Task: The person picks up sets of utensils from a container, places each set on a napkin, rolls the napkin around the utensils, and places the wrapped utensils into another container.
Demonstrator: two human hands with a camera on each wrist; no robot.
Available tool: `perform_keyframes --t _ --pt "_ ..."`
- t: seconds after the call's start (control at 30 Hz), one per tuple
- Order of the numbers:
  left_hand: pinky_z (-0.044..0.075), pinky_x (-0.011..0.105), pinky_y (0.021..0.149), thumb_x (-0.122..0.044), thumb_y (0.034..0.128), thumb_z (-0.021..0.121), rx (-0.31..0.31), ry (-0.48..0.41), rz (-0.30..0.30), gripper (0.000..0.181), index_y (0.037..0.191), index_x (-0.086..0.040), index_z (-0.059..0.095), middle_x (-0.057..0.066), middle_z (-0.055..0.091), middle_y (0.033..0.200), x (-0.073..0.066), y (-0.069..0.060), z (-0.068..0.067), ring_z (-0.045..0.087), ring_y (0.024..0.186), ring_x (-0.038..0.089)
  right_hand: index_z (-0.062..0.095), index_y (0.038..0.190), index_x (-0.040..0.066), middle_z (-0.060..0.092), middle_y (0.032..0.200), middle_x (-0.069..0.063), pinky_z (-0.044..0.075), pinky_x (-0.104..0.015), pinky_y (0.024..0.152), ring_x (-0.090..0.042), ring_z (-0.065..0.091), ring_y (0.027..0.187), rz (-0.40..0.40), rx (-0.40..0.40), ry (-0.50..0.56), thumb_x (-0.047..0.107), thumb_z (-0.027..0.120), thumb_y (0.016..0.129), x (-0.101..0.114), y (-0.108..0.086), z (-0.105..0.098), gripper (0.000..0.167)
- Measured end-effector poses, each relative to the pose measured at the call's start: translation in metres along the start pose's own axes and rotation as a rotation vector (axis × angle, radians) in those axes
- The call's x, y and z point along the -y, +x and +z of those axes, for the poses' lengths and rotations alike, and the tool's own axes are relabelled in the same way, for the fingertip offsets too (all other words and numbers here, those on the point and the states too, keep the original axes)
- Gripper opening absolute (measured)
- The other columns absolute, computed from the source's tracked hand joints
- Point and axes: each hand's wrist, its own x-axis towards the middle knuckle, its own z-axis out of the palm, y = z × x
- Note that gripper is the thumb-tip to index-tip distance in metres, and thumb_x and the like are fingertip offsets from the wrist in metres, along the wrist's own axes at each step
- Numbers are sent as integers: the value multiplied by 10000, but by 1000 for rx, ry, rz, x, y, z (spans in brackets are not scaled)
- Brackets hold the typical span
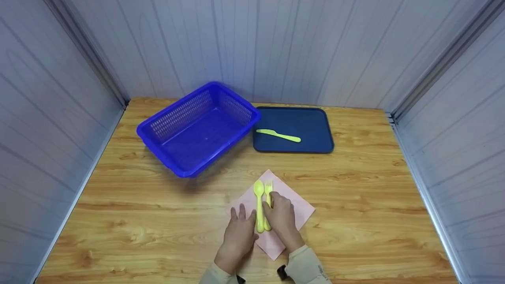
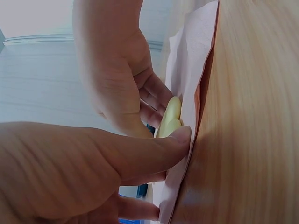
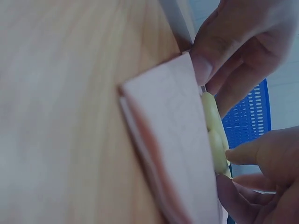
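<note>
A pink folded napkin (image 1: 298,203) lies cornerwise on the table, with a yellow spoon (image 1: 259,197) and a yellow fork (image 1: 268,186) side by side on top. My right hand (image 1: 282,215) pinches the fork, its thumb lying toward the spoon. To the left of the spoon, my left hand (image 1: 237,233) rests with fingers stretched forward over the napkin. In the left wrist view the left thumb (image 2: 163,149) touches the napkin beside the rounded handle ends. Part of the fork's handle is hidden by the right hand in the head view.
A blue plastic basket (image 1: 201,138) stands at the back left, its right corner close to a dark blue tray (image 1: 311,122). On the tray lies a yellow knife (image 1: 280,135). Pale panel walls (image 1: 236,47) bound the wooden table (image 1: 375,189) at the back and both sides.
</note>
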Motion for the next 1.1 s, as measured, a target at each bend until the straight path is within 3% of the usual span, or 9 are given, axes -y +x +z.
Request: perform_keyframes --t 0.17,0.27,0.37,0.5,0.7,0.77,0.93,1.1 --pt "436 529 970 -264 757 824 10 5 2 661 1330 -40 582 360 426 1374 0 0 3 393 1228 587 691 1012 14 494 561 80 392 -248 418 -65 453 468 0 20 -2 191 742 852 -2 4 -6 244" --pt "435 531 971 -262 756 828 20 -15 -9 663 1331 -41 583 355 419 1384 0 -1 4 383 1236 587 697 1083 8 547 591 69 430 -278 452 -78 493 487 -4 29 -41 237 721 868 -2 16 -15 315" --pt "443 526 964 -257 757 828 25 -32 -19 660 1330 -40 585 353 416 1388 -1 -1 4 379 1240 586 708 1084 37 586 644 46 449 -310 496 -106 529 537 12 50 -87 274 700 882 -2 42 -29 312" --pt "433 522 977 -256 762 824 22 -27 -15 654 1329 -35 585 356 419 1384 -2 0 2 380 1240 586 694 1128 57 660 774 -11 506 -364 593 -167 613 670 40 108 -133 293 660 911 -2 94 -49 323" --pt "461 510 947 -235 757 836 -2 -23 -21 659 1329 -30 581 354 422 1382 2 0 0 392 1228 587 650 1217 25 663 1161 -135 511 -467 851 -304 628 1034 -56 220 -193 238 625 945 -12 173 -61 346" --pt "462 508 946 -239 760 834 7 -25 -35 663 1336 -35 577 349 415 1392 3 0 -1 385 1239 582 634 1233 13 639 1207 -160 491 -483 891 -324 602 1090 -86 254 -224 211 626 950 -19 192 -59 346" --pt "440 517 970 -261 773 821 39 -36 -54 674 1360 -56 561 337 387 1422 0 1 1 356 1271 571 591 1252 3 619 1193 -174 481 -476 908 -324 582 1106 -147 337 -367 145 608 959 -44 223 -48 325" --pt "430 501 988 -279 778 815 40 -11 -46 673 1365 -70 560 320 393 1428 1 0 3 356 1283 553 577 1203 8 628 1127 -176 501 -485 870 -328 602 1050 -162 376 -468 101 591 960 -62 231 -39 260"
